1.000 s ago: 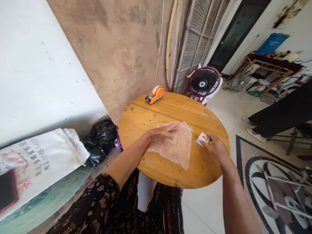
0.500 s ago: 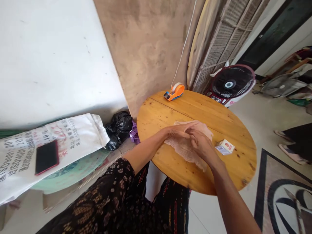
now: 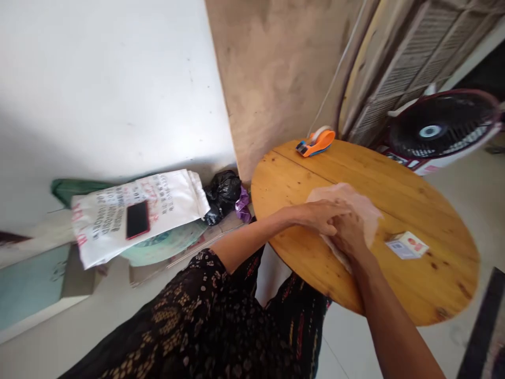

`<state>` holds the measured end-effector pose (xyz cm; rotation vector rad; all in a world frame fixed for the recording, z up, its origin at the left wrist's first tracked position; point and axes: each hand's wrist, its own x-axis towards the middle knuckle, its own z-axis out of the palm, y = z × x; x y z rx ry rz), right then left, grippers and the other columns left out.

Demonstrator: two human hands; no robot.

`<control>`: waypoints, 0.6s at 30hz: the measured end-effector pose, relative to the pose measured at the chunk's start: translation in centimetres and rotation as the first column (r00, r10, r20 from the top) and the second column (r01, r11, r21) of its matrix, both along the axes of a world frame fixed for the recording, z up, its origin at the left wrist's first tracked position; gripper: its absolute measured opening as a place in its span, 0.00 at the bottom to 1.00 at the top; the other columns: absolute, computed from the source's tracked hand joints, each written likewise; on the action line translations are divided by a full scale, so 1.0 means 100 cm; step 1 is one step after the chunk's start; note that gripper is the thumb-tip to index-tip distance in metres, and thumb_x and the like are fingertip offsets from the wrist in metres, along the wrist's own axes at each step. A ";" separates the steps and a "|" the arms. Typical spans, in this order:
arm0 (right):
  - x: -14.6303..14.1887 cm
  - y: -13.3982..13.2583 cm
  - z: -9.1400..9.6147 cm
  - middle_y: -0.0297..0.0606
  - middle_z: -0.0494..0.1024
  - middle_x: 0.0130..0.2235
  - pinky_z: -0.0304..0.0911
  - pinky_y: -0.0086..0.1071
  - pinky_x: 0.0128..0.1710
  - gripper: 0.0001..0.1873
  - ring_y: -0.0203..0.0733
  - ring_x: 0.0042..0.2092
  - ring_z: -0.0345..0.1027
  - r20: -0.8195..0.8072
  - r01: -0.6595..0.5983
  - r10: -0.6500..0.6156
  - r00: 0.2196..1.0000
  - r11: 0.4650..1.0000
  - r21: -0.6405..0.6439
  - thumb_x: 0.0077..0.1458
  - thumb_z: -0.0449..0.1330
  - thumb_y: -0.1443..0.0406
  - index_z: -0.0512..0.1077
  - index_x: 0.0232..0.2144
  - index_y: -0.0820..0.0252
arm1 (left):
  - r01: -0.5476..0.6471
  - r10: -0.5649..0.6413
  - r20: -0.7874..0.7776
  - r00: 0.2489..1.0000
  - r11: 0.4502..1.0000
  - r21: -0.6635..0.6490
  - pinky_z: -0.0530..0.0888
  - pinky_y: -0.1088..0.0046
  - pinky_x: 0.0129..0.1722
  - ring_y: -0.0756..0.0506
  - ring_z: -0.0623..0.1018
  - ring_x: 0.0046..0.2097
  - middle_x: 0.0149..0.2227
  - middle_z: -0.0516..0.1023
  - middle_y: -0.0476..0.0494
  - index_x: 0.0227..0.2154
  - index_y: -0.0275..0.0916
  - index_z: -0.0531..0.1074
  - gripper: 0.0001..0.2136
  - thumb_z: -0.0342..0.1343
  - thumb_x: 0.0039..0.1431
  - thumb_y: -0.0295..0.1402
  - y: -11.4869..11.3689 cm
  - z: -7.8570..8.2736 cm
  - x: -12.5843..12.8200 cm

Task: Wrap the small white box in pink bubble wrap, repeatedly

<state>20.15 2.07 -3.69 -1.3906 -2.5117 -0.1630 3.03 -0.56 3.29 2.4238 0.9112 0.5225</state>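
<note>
A thin, pinkish, wrinkled cloth lies on the round wooden table. My left hand rests over it with the fingers stretched towards the right, crossing my right hand. My right hand lies on the cloth too, its fingers pointing away from me and partly covered by the left. Both hands look flattened rather than curled. Part of the cloth is hidden beneath them. To the right of my right hand sits a small white box with a red mark.
An orange tape dispenser stands near the table's far edge. Behind the table on the right is a fan. On the left, a phone lies on a white printed sack, beside a black plastic bag.
The view has turned left, so the table appears farther right. My hands have flattened and come closer together, overlapping more. Less of the cloth's near side shows.
</note>
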 end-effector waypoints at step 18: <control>-0.016 -0.003 0.013 0.50 0.62 0.61 0.54 0.58 0.53 0.35 0.62 0.62 0.52 0.163 0.223 -0.201 0.966 0.966 -0.130 0.60 0.29 0.48 0.64 0.56 0.51 | -0.778 0.784 -0.219 -0.581 -0.614 -0.130 0.60 0.42 0.51 0.19 0.59 0.61 0.56 0.62 0.14 0.55 0.23 0.57 0.38 0.68 0.44 0.35 -0.268 -0.123 -0.416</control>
